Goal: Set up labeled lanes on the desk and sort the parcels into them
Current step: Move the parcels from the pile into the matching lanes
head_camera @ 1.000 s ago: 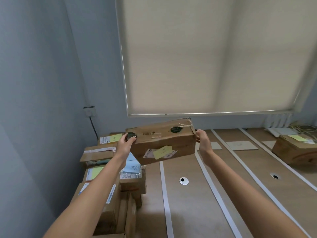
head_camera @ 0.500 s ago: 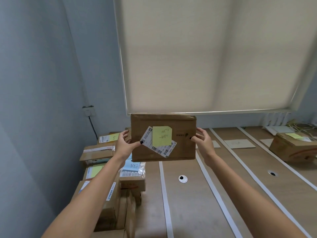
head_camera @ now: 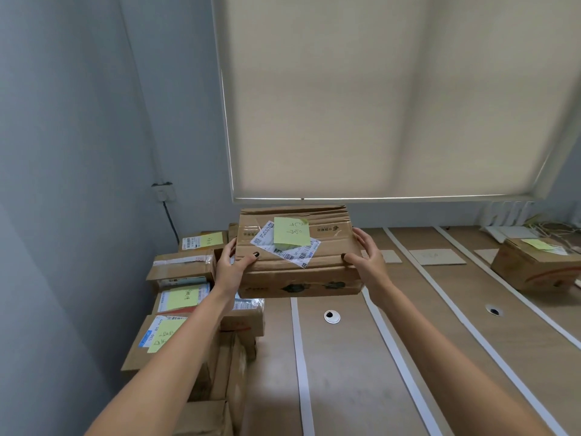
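Box (head_camera: 298, 262) now tipped from upright to label-up and lowered, gripped at its ends by left hand (head_camera: 231, 267) and right hand (head_camera: 367, 261), above desk (head_camera: 345, 372) near stack (head_camera: 185, 297), likely read and lane-bound.

1. Only one view exists: a wide-angle camera on the person's head.
2. It faces forward and down over the surface (head_camera: 361, 372), toward the window blind (head_camera: 377, 99).
3. The forearms reach out close below it.

Dim, soft blind-filtered daylight, sharp, wide-angle edge distortion
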### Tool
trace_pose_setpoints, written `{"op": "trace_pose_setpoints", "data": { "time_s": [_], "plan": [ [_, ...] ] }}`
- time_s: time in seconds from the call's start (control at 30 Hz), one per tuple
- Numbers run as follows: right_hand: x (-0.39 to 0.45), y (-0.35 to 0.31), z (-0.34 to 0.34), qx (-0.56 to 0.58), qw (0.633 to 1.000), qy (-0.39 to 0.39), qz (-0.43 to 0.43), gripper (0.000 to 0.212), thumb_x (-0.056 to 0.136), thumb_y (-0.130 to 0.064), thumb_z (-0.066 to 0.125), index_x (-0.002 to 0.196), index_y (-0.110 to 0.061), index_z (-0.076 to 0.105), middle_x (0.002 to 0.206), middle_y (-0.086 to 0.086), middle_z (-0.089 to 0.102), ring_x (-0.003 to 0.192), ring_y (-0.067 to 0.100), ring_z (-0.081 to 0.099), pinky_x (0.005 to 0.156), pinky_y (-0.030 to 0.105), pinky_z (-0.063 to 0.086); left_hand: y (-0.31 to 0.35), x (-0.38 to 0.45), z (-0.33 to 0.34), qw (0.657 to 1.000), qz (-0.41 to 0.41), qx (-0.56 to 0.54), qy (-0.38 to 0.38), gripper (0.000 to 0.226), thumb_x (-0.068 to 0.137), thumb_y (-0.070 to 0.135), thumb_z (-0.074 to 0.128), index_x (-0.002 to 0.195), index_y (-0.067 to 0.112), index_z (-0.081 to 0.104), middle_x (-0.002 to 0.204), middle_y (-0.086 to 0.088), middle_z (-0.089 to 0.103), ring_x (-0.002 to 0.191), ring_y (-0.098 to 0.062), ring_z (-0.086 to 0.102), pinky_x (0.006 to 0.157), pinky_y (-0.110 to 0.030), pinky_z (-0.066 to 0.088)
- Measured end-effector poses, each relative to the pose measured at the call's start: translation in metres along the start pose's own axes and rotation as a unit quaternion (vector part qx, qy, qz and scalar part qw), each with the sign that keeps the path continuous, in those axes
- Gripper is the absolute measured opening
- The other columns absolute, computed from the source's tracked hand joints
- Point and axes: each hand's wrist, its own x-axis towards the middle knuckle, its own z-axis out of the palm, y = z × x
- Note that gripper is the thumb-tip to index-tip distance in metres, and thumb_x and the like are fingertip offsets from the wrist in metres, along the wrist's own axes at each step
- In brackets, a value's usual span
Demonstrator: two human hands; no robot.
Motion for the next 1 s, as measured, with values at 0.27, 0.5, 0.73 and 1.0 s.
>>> {"op": "trace_pose_setpoints", "data": {
  "time_s": [0.27, 0.5, 0.73, 1.0],
  "plan": [
    [-0.018, 0.034, -0.024, -0.014, 0.997, 0.03, 0.074, 0.053, 0.085, -0.022, 0.063, 0.135, -0.019, 0.046, 0.12, 0.004, 0.055, 0.096, 0.013, 0.056, 0.072, 0.025, 0.048, -0.016, -0.023, 0.015, 1.0, -0.02, -0.005, -0.003, 0.061, 0.087, 0.023, 0.063, 0.141, 0.026, 0.035, 0.136, -0.006, 0.047, 0.113, -0.022, 0.051, 0.081, -0.027, 0.047],
    [-0.015, 0.057, -0.082, -0.031, 0.997, -0.009, 0.077, 0.047, 0.082, -0.028, 0.064, 0.127, -0.02, 0.053, 0.112, 0.003, 0.061, 0.095, 0.014, 0.057, 0.067, 0.023, 0.048, -0.024, -0.041, 0.078, 0.999, -0.053, 0.001, 0.002, 0.063, 0.087, 0.019, 0.062, 0.143, 0.025, 0.034, 0.134, -0.007, 0.049, 0.11, -0.022, 0.053, 0.076, -0.025, 0.049],
    [0.006, 0.096, -0.201, -0.037, 0.995, -0.019, 0.094, 0.048, 0.086, -0.034, 0.059, 0.132, -0.022, 0.048, 0.117, 0.004, 0.058, 0.104, 0.019, 0.054, 0.068, 0.026, 0.044, -0.053, -0.081, 0.193, 0.998, -0.064, 0.0, 0.013, 0.059, 0.085, 0.014, 0.063, 0.139, 0.022, 0.04, 0.128, -0.005, 0.054, 0.109, -0.02, 0.055, 0.081, -0.026, 0.049],
    [0.017, 0.113, -0.344, -0.049, 0.991, -0.028, 0.124, 0.05, 0.089, -0.03, 0.056, 0.137, -0.028, 0.042, 0.121, 0.003, 0.053, 0.098, 0.014, 0.051, 0.065, 0.026, 0.042, -0.067, -0.14, 0.339, 0.993, -0.098, -0.023, 0.06, 0.059, 0.084, 0.014, 0.062, 0.138, 0.021, 0.04, 0.119, -0.003, 0.058, 0.094, -0.011, 0.058, 0.068, -0.022, 0.046]
  ]
}}
